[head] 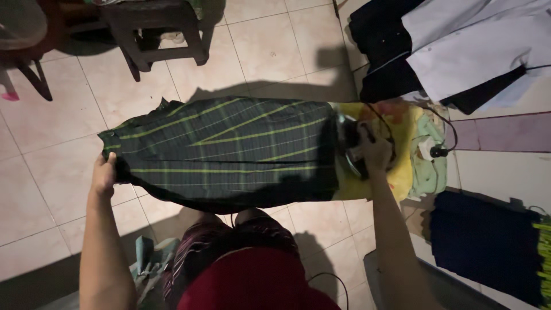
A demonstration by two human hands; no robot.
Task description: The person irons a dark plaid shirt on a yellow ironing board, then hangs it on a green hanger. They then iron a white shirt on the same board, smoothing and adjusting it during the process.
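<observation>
The right hand (376, 152) wraps the handle of a dark clothes iron (356, 150), mostly hidden in shadow. The left hand (104, 174) pinches the edge of the dark green cloth with yellow stripes (229, 146), spread over the yellow-covered surface (404, 123).

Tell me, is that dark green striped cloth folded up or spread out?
Spread out. The striped cloth lies flat along the ironing board, the left hand holding its end and the right hand on the iron.
</observation>
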